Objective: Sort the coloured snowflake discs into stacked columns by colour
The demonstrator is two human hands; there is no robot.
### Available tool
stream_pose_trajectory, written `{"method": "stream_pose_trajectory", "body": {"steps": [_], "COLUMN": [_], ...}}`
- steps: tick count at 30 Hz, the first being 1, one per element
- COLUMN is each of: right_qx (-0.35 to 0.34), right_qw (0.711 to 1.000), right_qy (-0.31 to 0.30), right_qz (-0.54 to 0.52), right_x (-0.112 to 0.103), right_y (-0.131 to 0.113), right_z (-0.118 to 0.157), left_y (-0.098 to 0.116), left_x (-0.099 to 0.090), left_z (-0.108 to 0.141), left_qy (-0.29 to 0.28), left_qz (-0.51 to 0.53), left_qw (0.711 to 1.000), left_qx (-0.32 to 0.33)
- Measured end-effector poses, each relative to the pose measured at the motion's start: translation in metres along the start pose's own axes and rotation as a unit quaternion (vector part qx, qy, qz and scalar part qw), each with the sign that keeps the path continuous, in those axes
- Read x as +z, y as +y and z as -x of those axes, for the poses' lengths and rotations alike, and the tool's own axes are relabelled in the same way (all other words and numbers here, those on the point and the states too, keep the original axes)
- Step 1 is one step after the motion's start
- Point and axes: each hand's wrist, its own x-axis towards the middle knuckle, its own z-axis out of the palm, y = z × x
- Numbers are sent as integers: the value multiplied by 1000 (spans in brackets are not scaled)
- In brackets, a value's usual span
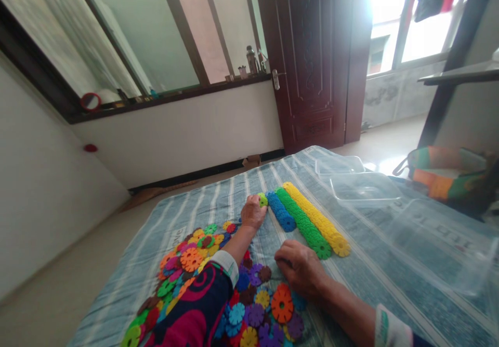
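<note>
My left hand (253,212) is closed on a lime-green notched disc (263,200), near the top end of the blue row. To its right, overlapping discs lie in three slanting rows: a short blue row (280,211), a longer green row (304,223) and a yellow row (316,218). My right hand (300,266) hangs just below the blue and green rows with its fingers curled together; whether anything is between them is hidden. A mixed pile of coloured discs (191,259) spreads beneath and around my left forearm.
Clear plastic containers (364,188) and a larger clear one (444,248) stand on the right of the striped bedsheet (210,201). An orange and green bag (444,173) is beyond them. Behind are a dark red door (312,66) and a window ledge (175,96).
</note>
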Motion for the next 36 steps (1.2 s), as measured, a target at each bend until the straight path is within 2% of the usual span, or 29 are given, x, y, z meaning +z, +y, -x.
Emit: {"method": "stream_pose_trajectory", "body": {"steps": [10, 20, 36], "right_qx": [1, 2, 1], "right_qw": [1000, 1000, 1000], "right_qy": [-5, -4, -4], "right_qz": [-6, 5, 7], "right_x": [-2, -2, -4], "right_y": [-1, -2, -4], "right_z": [-1, -1, -2], "left_y": [6, -5, -10], "left_x": [-3, 3, 7], "left_z": [-1, -3, 1], "left_qy": [7, 23, 31], "left_qz": [5, 50, 80], "left_qw": [1000, 998, 996], "left_qx": [-9, 13, 30]}}
